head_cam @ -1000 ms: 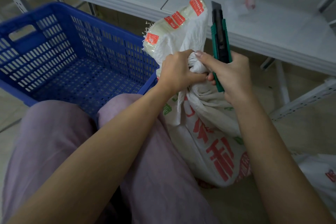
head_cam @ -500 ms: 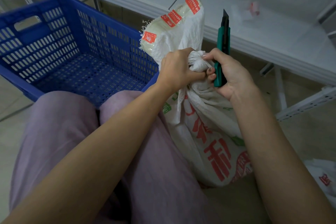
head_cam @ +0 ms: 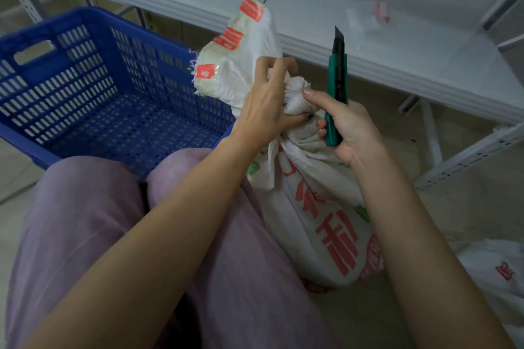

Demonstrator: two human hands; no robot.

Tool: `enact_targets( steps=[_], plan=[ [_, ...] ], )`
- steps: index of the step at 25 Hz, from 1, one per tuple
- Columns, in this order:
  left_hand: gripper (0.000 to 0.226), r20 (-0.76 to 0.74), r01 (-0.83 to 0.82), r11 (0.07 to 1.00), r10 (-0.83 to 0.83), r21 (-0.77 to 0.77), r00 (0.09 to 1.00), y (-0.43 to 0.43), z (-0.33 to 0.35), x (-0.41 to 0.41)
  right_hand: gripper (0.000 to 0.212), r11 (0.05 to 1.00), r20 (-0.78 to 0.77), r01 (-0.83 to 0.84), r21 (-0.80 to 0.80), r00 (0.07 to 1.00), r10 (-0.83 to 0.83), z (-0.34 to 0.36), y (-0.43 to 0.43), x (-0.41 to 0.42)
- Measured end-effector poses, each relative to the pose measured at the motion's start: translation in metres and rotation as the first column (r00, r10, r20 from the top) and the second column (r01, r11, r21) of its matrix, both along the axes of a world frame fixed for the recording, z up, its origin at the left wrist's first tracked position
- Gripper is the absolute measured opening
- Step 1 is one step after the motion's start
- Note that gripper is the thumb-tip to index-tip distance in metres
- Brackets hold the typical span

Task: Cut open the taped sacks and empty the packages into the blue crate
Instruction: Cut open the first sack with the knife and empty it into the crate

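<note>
A white woven sack with red print stands on the floor between my knees and the shelf, its neck bunched into a knot. My left hand grips that neck and the taped flap above it, which carries red labels. My right hand holds a green utility knife upright, blade out and pointing up, while its thumb presses on the knot. The blue crate sits on the floor to the left of the sack, with nothing visible inside.
A white metal shelf runs across the back, with a scrap of plastic on it. Its perforated legs stand at the right. Another white sack lies at the lower right. My legs in lilac trousers fill the foreground.
My left hand has shifted its grip higher on the sack's neck, fingers spreading over the flap. The knife has tilted slightly away from the sack. The view moved a little.
</note>
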State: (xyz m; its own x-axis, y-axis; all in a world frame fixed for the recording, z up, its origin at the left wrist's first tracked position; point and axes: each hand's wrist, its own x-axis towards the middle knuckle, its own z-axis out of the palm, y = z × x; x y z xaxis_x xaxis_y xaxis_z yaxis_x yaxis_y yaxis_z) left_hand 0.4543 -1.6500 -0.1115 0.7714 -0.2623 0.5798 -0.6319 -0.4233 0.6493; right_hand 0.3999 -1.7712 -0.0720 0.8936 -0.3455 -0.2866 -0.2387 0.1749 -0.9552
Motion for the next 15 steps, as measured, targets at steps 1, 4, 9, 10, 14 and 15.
enact_targets(
  steps=[1,4,9,10,14,15],
  plan=[
    [0.062,0.03,-0.006,0.999,0.007,-0.037,1.0,-0.003,0.003,-0.001,0.021,0.998,0.059,-0.022,-0.066,0.998,0.026,0.001,-0.003,-0.001],
    [0.05,0.097,-0.014,0.996,0.022,-0.089,0.995,-0.011,0.006,0.001,0.03,0.947,0.228,-0.104,-0.303,0.957,0.178,0.003,-0.016,0.001],
    [0.045,0.086,-0.057,0.994,0.065,-0.091,0.994,-0.04,0.004,0.012,0.041,0.996,0.32,-0.042,-0.084,0.945,0.067,-0.011,-0.045,0.019],
    [0.046,0.078,-0.084,0.993,0.091,-0.08,0.993,-0.047,0.002,0.013,0.043,1.0,0.313,-0.021,0.007,0.95,0.017,-0.016,-0.049,0.021],
    [0.049,-0.084,-0.145,0.983,0.135,-0.114,0.987,-0.067,-0.009,0.009,0.045,0.975,0.267,0.017,0.223,0.961,-0.078,-0.034,-0.066,0.03],
    [0.052,-0.164,-0.147,0.982,0.126,-0.119,0.978,-0.07,-0.01,0.007,0.045,0.966,0.259,0.022,0.259,0.962,-0.092,-0.039,-0.068,0.031]
  ],
)
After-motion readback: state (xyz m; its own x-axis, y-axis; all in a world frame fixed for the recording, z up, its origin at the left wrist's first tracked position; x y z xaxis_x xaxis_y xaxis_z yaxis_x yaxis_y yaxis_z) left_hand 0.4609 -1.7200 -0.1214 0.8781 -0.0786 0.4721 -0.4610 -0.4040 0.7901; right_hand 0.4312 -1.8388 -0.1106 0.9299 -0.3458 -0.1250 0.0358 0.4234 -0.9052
